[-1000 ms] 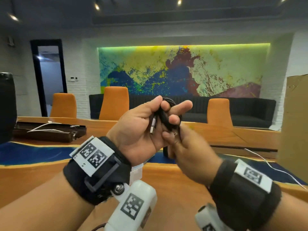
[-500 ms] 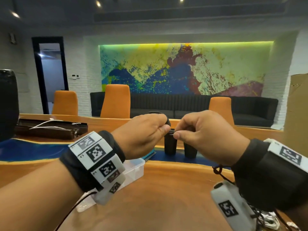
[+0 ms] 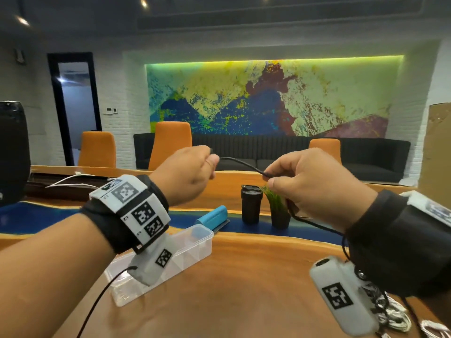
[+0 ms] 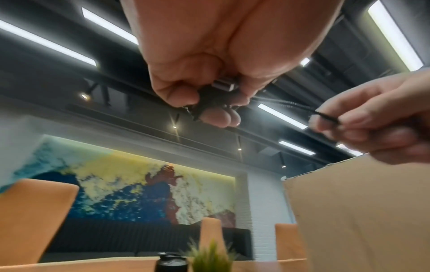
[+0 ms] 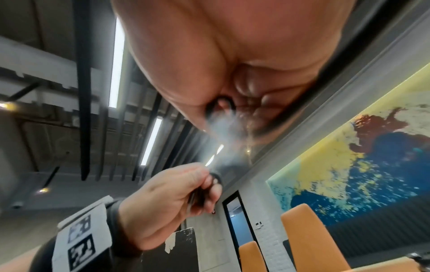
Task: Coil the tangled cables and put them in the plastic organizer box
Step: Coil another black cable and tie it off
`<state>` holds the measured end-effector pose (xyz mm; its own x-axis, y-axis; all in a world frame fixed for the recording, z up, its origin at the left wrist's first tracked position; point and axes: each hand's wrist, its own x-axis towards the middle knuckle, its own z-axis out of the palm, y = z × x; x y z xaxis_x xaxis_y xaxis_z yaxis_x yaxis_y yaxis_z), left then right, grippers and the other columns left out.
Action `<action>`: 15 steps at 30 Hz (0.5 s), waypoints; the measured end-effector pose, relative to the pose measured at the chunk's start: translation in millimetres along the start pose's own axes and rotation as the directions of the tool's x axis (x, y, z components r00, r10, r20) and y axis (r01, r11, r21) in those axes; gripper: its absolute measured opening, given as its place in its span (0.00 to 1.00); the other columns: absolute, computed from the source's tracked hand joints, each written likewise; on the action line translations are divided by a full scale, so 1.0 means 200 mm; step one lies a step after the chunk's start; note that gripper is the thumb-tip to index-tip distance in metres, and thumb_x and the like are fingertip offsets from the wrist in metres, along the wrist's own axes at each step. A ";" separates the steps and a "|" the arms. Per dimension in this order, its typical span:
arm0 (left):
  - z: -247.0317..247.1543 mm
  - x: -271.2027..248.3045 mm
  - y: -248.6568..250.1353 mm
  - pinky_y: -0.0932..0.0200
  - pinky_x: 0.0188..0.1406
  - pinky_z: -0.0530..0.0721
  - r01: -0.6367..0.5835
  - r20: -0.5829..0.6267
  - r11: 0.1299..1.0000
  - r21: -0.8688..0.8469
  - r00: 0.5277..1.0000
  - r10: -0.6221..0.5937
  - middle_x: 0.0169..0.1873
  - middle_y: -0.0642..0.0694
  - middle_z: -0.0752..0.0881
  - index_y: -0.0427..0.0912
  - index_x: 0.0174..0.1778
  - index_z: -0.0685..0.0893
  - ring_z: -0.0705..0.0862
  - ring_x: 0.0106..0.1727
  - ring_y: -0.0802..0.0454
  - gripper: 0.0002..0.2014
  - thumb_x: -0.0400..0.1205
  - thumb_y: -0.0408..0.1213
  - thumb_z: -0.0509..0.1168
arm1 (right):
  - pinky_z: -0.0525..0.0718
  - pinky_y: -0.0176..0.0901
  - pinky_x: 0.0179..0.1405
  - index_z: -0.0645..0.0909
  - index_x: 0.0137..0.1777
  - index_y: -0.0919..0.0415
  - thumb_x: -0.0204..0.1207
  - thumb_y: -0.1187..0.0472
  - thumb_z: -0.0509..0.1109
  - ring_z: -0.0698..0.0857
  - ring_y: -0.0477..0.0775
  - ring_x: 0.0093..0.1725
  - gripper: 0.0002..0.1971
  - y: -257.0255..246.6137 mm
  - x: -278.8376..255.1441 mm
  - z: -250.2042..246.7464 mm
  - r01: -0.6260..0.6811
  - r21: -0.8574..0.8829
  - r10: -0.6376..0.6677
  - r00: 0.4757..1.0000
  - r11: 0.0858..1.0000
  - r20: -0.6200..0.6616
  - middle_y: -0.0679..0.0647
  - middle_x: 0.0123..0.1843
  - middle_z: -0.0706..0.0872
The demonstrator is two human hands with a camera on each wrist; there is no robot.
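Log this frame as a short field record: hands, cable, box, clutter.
left hand: grips the plug end of the black cable
right hand: pinches the cable further along
cable: spans between both hands in the air, rest trails below the right wrist
organizer box: clear plastic, on the wooden table, under the left wrist
clutter: black tumbler, small plant, blue case

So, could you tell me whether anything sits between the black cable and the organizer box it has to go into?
Nothing visible does. The cable is held in the air between the left hand and right hand, and the box lies open on the table below the left wrist; only that wrist's camera overhangs part of it.
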<state>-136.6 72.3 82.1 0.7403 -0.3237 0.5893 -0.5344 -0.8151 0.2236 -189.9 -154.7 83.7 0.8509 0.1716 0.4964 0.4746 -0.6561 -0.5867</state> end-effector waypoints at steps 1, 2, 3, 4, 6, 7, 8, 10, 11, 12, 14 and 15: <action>0.00 0.01 -0.03 0.44 0.50 0.82 0.025 -0.009 1.000 0.015 1.000 -0.025 0.37 0.51 0.83 0.45 0.41 0.79 0.82 0.41 0.52 0.17 0.90 0.46 0.51 | 0.89 0.47 0.30 0.88 0.46 0.56 0.79 0.64 0.71 0.86 0.53 0.29 0.05 0.01 0.02 -0.02 -0.015 -0.041 0.015 1.000 0.999 -0.008 0.57 0.34 0.89; 0.01 0.02 -0.05 0.42 0.50 0.82 0.046 -0.024 0.998 0.051 0.999 -0.045 0.37 0.50 0.83 0.44 0.42 0.78 0.81 0.41 0.50 0.17 0.90 0.47 0.50 | 0.89 0.49 0.31 0.88 0.45 0.56 0.79 0.65 0.70 0.85 0.53 0.28 0.06 0.01 0.03 -0.04 -0.040 -0.062 0.040 0.999 0.997 0.000 0.58 0.33 0.89; 0.00 0.03 -0.07 0.41 0.50 0.82 0.065 -0.052 0.993 0.099 0.997 -0.060 0.38 0.48 0.83 0.44 0.43 0.78 0.81 0.42 0.48 0.17 0.90 0.47 0.50 | 0.90 0.51 0.32 0.88 0.44 0.57 0.79 0.67 0.69 0.84 0.52 0.26 0.08 0.02 0.04 -0.05 -0.068 -0.080 0.070 0.997 0.994 0.023 0.58 0.31 0.88; -0.01 0.04 -0.08 0.41 0.49 0.82 0.087 -0.096 0.987 0.135 0.993 -0.075 0.40 0.46 0.83 0.43 0.44 0.77 0.81 0.42 0.46 0.17 0.90 0.48 0.50 | 0.90 0.52 0.32 0.88 0.44 0.59 0.79 0.69 0.68 0.84 0.52 0.25 0.08 0.04 0.06 -0.05 -0.095 -0.107 0.102 0.993 0.990 0.056 0.58 0.29 0.87; -0.06 0.07 -0.12 0.40 0.49 0.82 0.168 -0.190 0.975 0.144 0.972 -0.139 0.43 0.43 0.83 0.42 0.47 0.77 0.81 0.44 0.41 0.17 0.90 0.48 0.50 | 0.90 0.51 0.31 0.87 0.46 0.62 0.81 0.69 0.66 0.83 0.52 0.25 0.08 0.09 0.06 -0.05 -0.131 -0.132 0.146 0.984 0.983 0.107 0.57 0.29 0.84; -0.10 0.08 -0.15 0.41 0.50 0.82 0.210 -0.217 0.968 0.137 0.960 -0.178 0.44 0.42 0.83 0.41 0.48 0.78 0.82 0.45 0.40 0.17 0.90 0.48 0.50 | 0.88 0.47 0.26 0.86 0.47 0.63 0.82 0.68 0.65 0.81 0.51 0.25 0.08 0.11 0.06 -0.05 -0.140 -0.085 0.150 0.981 0.987 0.124 0.56 0.30 0.83; -0.13 0.09 -0.17 0.42 0.49 0.82 0.240 -0.221 0.963 0.122 0.953 -0.210 0.44 0.41 0.84 0.40 0.48 0.79 0.82 0.46 0.39 0.18 0.91 0.48 0.50 | 0.83 0.42 0.22 0.86 0.49 0.63 0.83 0.67 0.65 0.78 0.49 0.24 0.07 0.13 0.05 -0.04 -0.151 0.011 0.148 0.978 0.988 0.145 0.55 0.30 0.82; -0.13 0.08 -0.19 0.44 0.46 0.83 0.258 -0.152 0.966 -0.015 0.954 -0.258 0.42 0.42 0.85 0.39 0.46 0.80 0.83 0.42 0.43 0.19 0.91 0.46 0.50 | 0.70 0.40 0.19 0.85 0.52 0.64 0.83 0.64 0.67 0.70 0.48 0.24 0.06 0.17 0.04 -0.01 -0.173 0.261 0.131 0.976 0.950 0.171 0.52 0.28 0.80; -0.11 0.07 -0.17 0.48 0.42 0.83 0.266 -0.084 0.952 -0.152 0.956 -0.280 0.40 0.43 0.85 0.39 0.44 0.81 0.83 0.38 0.47 0.19 0.91 0.45 0.51 | 0.66 0.40 0.19 0.84 0.53 0.65 0.82 0.63 0.68 0.68 0.49 0.23 0.06 0.17 0.04 0.00 -0.169 0.367 0.120 0.981 0.915 0.154 0.51 0.27 0.78; -0.08 0.05 -0.14 0.54 0.36 0.81 0.297 0.003 0.903 -0.310 0.950 -0.312 0.37 0.45 0.84 0.39 0.43 0.80 0.81 0.34 0.51 0.18 0.91 0.43 0.51 | 0.63 0.39 0.19 0.82 0.54 0.66 0.82 0.61 0.68 0.66 0.48 0.23 0.08 0.18 0.06 0.00 -0.151 0.444 0.112 0.987 0.883 0.113 0.51 0.27 0.76; -0.04 0.02 -0.06 0.64 0.26 0.69 0.400 0.207 0.663 -0.632 0.912 -0.353 0.34 0.49 0.81 0.44 0.40 0.78 0.75 0.28 0.57 0.17 0.91 0.44 0.52 | 0.61 0.36 0.16 0.80 0.55 0.67 0.84 0.57 0.66 0.64 0.47 0.21 0.12 0.19 0.10 0.00 -0.102 0.563 0.121 0.993 0.820 0.004 0.53 0.28 0.74; -0.04 0.01 -0.03 0.64 0.26 0.63 0.435 0.308 0.481 -0.761 0.895 -0.322 0.33 0.50 0.80 0.46 0.39 0.76 0.74 0.27 0.58 0.16 0.91 0.44 0.53 | 0.61 0.34 0.15 0.80 0.56 0.66 0.85 0.55 0.64 0.64 0.47 0.20 0.12 0.19 0.12 -0.01 -0.090 0.615 0.143 0.989 0.783 -0.036 0.53 0.28 0.74</action>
<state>-135.1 80.2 87.2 0.9604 -0.1755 0.2166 -0.2459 -0.1669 0.9548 -152.1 -177.1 73.8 0.9013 0.0494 0.4304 0.4331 -0.0770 -0.8980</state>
